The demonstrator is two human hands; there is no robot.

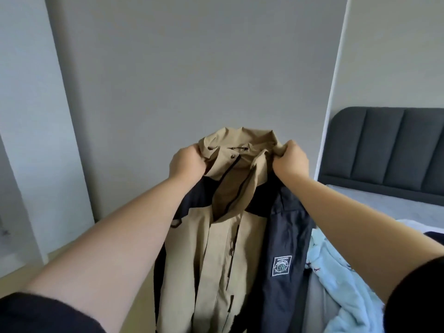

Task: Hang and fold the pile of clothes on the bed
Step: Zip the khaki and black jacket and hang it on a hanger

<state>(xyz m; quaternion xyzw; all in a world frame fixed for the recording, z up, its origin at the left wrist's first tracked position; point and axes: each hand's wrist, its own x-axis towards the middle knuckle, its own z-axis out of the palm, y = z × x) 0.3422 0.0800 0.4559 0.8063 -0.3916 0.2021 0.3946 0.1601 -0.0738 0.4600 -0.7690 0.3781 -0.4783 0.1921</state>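
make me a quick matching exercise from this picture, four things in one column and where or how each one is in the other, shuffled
Things
1 headboard
2 square badge
3 light blue garment
4 jacket hood

Place or state
a lying on the bed
b gripped by the left hand and the right hand
c dark grey, padded, upright
d on the navy side of the jacket

Pairs: 1-c, 2-d, 3-a, 4-b
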